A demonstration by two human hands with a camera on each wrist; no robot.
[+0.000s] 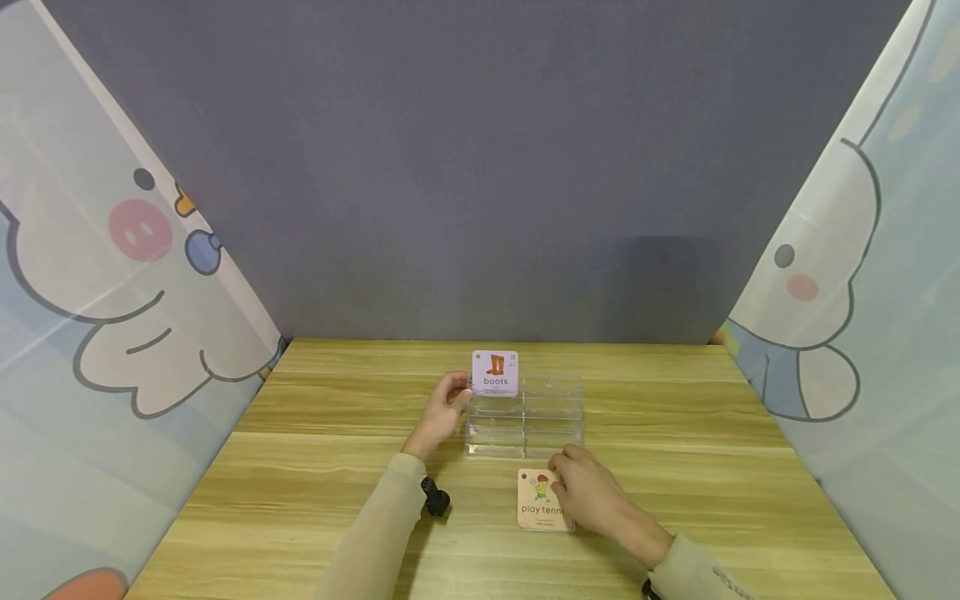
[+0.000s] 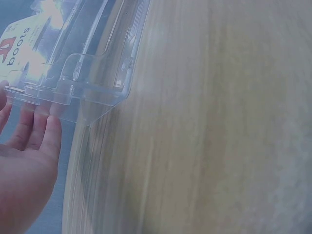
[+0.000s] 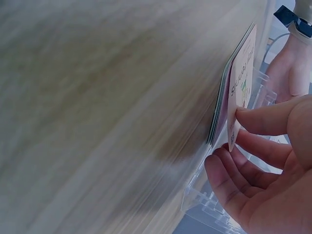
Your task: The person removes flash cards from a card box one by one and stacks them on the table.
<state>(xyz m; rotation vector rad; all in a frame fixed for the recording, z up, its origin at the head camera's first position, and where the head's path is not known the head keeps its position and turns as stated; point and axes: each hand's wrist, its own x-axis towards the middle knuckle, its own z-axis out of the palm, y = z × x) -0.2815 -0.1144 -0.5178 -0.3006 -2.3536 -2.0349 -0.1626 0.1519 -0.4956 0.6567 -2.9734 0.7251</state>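
Observation:
A clear plastic rack (image 1: pixel 525 429) with several tiers in two columns stands on the table, and a "boots" card (image 1: pixel 495 372) is in its back left slot. My left hand (image 1: pixel 441 417) holds the rack's left side, fingertips against the clear edge (image 2: pixel 100 95) in the left wrist view. In front of the rack lies a stack of cards with "play tennis" (image 1: pixel 538 504) on top. My right hand (image 1: pixel 592 496) pinches that top card (image 3: pixel 241 83) between thumb and finger; its near edge is lifted off the stack (image 3: pixel 222 97).
The wood-grain table (image 1: pixel 300 500) runs back to a grey panel (image 1: pixel 480 183). Cartoon-printed curtains (image 1: pixel 135 333) stand at both sides. A small black device (image 1: pixel 435 497) is at my left cuff.

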